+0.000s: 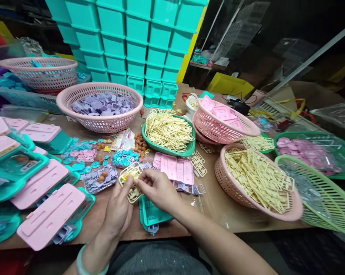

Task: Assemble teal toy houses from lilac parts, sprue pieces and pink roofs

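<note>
In front of me a cream plastic parts frame (130,170) is held up between both hands. My left hand (119,208) is closed on its lower left side, thumb on top. With bent fingertips my right hand (157,190) pinches at its right edge. A small yellow bit shows near my left thumb; I cannot tell whether it is joined to the frame. Just below the hands stands an open teal box (153,212) with purple pieces at its lower edge. Pink molded panels (175,168) lie behind my right hand, and a clear bag of purple parts (100,178) lies left of the frame.
A green basket (189,151) and a pink basket (224,183) hold cream frames. Another pink basket (103,124) holds purple pieces. Stacked pink-and-teal cases (52,215) crowd the left. Brown pieces (140,144) lie mid-table. Teal bins (112,23) rise behind; a light-green basket (329,206) is right.
</note>
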`<state>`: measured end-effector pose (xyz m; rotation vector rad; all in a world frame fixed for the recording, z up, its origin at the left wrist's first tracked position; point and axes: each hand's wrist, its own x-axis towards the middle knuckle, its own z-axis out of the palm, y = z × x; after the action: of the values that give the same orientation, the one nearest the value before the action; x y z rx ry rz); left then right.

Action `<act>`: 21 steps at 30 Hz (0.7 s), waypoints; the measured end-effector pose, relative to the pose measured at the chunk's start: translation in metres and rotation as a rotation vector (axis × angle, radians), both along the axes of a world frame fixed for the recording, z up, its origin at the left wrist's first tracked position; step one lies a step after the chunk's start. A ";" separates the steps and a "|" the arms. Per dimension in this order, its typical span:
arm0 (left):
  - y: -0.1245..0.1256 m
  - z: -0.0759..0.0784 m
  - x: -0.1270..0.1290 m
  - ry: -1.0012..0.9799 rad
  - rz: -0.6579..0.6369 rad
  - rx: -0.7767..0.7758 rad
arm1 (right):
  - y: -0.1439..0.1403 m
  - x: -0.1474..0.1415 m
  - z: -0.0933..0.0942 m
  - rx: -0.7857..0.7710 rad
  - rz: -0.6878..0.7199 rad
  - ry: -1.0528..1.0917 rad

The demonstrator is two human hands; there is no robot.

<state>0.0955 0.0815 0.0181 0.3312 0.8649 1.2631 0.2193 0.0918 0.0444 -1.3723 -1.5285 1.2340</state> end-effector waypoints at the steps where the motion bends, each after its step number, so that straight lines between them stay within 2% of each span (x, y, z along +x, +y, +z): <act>1: 0.001 0.001 -0.001 0.004 0.016 -0.016 | -0.002 0.005 0.004 0.086 0.029 -0.103; 3: 0.006 0.005 -0.007 0.019 0.050 -0.070 | -0.004 0.028 0.012 0.193 0.063 -0.226; 5: 0.010 0.010 -0.013 0.056 0.107 -0.150 | -0.004 0.064 0.019 0.233 -0.006 -0.305; 7: 0.014 0.015 -0.017 0.097 0.156 -0.225 | -0.003 0.107 0.018 0.257 -0.217 -0.473; 9: 0.016 0.017 -0.016 0.123 0.154 -0.264 | -0.004 0.146 0.008 0.226 -0.433 -0.681; 11: 0.018 0.017 -0.010 0.126 0.113 -0.274 | -0.005 0.172 -0.008 0.182 -0.511 -0.774; 16: 0.022 0.022 0.010 0.085 0.005 -0.245 | 0.001 0.190 -0.051 0.105 -0.485 -0.825; 18: 0.023 0.025 0.013 0.062 -0.011 -0.246 | 0.004 0.193 -0.059 0.073 -0.482 -0.838; 21: 0.024 0.026 0.009 0.042 -0.011 -0.264 | 0.004 0.196 -0.061 0.089 -0.474 -0.842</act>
<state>0.1050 0.1053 0.0442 0.1516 1.0509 1.1189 0.4150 0.0957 -0.0164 -2.1805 -1.5867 0.2780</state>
